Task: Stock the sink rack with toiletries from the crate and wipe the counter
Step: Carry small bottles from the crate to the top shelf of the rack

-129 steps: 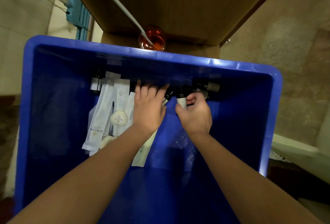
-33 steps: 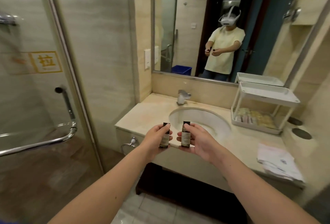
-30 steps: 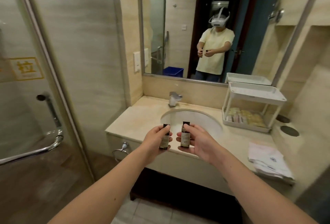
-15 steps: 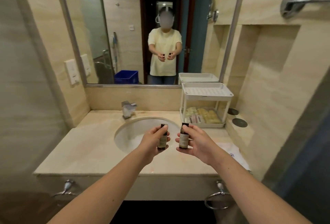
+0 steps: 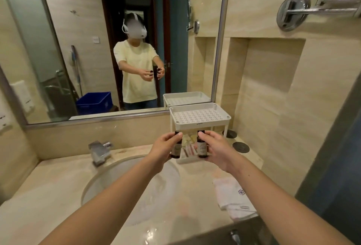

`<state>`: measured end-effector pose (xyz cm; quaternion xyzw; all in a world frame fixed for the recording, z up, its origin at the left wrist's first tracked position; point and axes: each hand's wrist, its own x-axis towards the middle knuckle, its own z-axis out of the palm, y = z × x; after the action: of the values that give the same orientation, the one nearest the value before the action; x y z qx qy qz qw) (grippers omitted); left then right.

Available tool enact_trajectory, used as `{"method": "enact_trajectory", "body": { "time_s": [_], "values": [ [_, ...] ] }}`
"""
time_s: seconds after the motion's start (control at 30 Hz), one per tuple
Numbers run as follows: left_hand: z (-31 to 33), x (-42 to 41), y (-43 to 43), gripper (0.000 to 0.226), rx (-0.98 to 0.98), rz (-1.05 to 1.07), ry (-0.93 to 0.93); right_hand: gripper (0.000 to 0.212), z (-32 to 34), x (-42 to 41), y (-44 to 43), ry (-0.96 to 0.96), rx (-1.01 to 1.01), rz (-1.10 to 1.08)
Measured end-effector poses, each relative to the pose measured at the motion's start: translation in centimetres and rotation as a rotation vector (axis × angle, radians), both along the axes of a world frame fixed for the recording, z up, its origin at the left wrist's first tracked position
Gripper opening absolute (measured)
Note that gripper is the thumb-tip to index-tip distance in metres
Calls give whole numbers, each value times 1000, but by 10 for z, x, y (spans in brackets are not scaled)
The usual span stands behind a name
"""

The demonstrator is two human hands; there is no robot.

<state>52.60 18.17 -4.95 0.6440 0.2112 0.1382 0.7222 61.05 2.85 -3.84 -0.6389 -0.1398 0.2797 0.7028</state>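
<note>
Two grips: left fingers (image 5: 169,139) wrap the left bottle (image 5: 177,148), right fingers (image 5: 207,135) the right bottle (image 5: 201,147), both upright.

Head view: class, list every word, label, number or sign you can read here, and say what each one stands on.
No text can be read.
Left bottle, held by the left hand: label print too blurred.
Right bottle, held by the right hand: label print too blurred.
Folded towel: blue emblem, no legible letters.
Blue crate in the mirror: pale marking, too small.
</note>
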Motion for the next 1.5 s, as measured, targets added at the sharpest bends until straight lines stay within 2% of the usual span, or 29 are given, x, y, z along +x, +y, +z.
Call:
{"method": "enact_trajectory", "body": {
  "time_s": [0.17, 0.43, 0.63, 0.8, 0.9, 1.13, 1.3, 1.5],
  "values": [
    [11, 37, 27, 33, 111, -27, -2, 17, 14, 39, 22, -11, 11, -13],
    [28, 126, 80, 19, 327, 7, -33, 25, 26, 142, 79, -70, -54, 30],
    [29, 208, 120, 27, 451, 66, 37, 34, 21, 231, 123, -145, -138, 91],
    [17, 263, 145, 26, 520, 113, 107, 17, 8, 290, 159, -207, -194, 132],
    [8, 286, 158, 25, 610, 114, 166, 9, -4, 317, 178, -316, -241, 149],
    [-14, 324, 186, 27, 844, 132, 321, 13, -29, 359, 215, -626, -423, 176],
    [-23, 340, 194, 28, 962, 121, 390, 9, -38, 370, 229, -768, -517, 224],
    [-27, 351, 199, 28, 1050, 142, 424, 12, -49, 381, 242, -836, -550, 256]
  ]
}}
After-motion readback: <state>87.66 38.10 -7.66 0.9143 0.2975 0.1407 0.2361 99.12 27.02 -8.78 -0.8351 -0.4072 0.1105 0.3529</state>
